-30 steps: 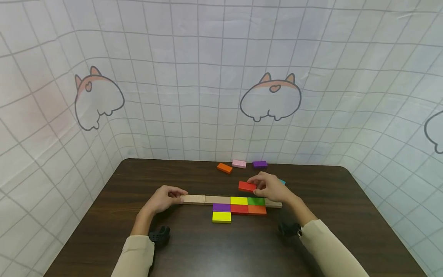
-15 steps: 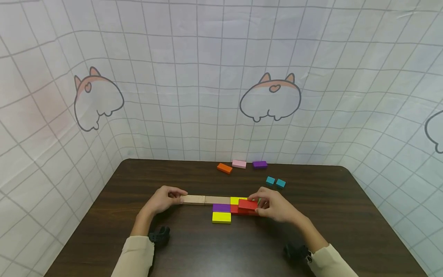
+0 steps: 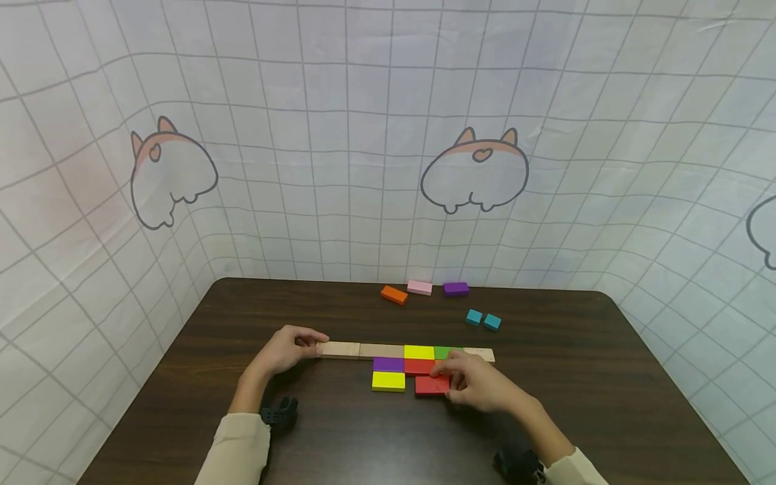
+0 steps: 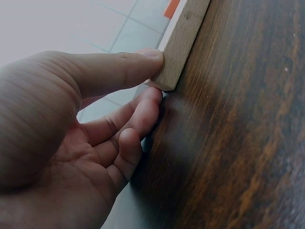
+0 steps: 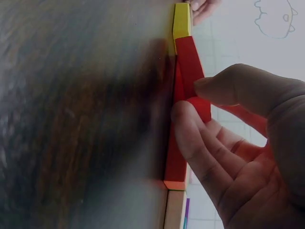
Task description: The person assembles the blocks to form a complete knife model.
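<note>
My right hand (image 3: 481, 384) pinches a red block (image 3: 429, 386) by its right end, thumb and fingers around it. The held block is close in front of another red block (image 3: 418, 367) and to the right of a yellow block (image 3: 388, 382). In the right wrist view, the held red block (image 5: 191, 64) is slightly tilted. My left hand (image 3: 292, 347) holds the left end of a plain wooden block (image 3: 339, 349), with the thumb (image 4: 138, 62) on its near side. A purple block (image 3: 388, 364) lies behind the yellow one. My right hand partly hides a green block (image 3: 447, 351).
Plain wooden blocks, a yellow block (image 3: 418, 351) and the green block form a long row across the dark table (image 3: 339, 444). Farther back lie an orange block (image 3: 394, 294), a pink block (image 3: 419, 287), a purple block (image 3: 456, 289) and two small blue blocks (image 3: 474, 316). A gridded cloth (image 3: 339, 222) hangs behind.
My right hand has carried the red block from behind the row, over the blocks, to the near side and lowered it. My left hand has stayed at the wooden block's end.
</note>
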Available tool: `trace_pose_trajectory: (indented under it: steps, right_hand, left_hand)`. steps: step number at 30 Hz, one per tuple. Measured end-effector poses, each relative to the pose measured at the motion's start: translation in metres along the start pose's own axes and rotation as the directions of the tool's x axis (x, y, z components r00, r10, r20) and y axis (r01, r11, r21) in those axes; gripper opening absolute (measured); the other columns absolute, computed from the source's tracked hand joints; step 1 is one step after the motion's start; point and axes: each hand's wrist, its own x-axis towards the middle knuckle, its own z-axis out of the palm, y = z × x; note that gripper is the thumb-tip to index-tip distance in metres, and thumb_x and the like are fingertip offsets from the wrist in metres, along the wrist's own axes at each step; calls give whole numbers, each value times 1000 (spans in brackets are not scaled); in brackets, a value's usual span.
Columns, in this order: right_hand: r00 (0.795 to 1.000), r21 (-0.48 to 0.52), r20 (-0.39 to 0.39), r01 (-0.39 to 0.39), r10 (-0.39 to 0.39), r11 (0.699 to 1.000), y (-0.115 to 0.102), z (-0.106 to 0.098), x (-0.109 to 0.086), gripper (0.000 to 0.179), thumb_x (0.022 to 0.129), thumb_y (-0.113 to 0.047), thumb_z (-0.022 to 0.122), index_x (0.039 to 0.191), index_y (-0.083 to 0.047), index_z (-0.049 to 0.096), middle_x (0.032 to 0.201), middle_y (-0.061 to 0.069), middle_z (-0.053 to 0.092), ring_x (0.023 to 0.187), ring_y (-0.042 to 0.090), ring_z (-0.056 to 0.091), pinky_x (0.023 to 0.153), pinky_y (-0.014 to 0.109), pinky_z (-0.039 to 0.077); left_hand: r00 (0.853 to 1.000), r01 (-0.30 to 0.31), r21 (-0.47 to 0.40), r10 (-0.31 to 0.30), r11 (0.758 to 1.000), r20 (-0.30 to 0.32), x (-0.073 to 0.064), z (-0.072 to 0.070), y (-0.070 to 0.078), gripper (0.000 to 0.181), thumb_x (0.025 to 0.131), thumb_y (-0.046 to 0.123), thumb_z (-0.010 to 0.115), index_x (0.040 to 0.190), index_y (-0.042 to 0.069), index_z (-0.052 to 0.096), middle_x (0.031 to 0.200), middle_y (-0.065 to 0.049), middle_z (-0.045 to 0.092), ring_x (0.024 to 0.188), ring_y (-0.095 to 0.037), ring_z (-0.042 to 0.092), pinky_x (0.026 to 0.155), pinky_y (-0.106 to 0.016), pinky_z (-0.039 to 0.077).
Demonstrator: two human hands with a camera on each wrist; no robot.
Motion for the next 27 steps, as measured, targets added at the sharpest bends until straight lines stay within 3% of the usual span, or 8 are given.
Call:
trace_pose_trajectory:
  steps: [16,27]
  right_hand:
    - [999,-93,24,-30,32,995,-2,3,0,31,90,-12,76,120,-14,72,99,-2,58,79,5,57,73,22,52]
    - [999,-139,-13,-39,38,990,-5,2,0,26,90,-15,77,115,-16,75,96,-3,57,77,7,54,71,22,50]
  left_hand:
    - [1000,-4,10,4,1000,-1,0,0,1,21,93,13,75,114,14,79,94,-3,67,82,-18,56,74,-33,46]
    - [1000,2,2,-2,1000,0,-1,0,3,21,93,12,75,114,13,79,94,-4,67,82,-18,56,73,-33,46]
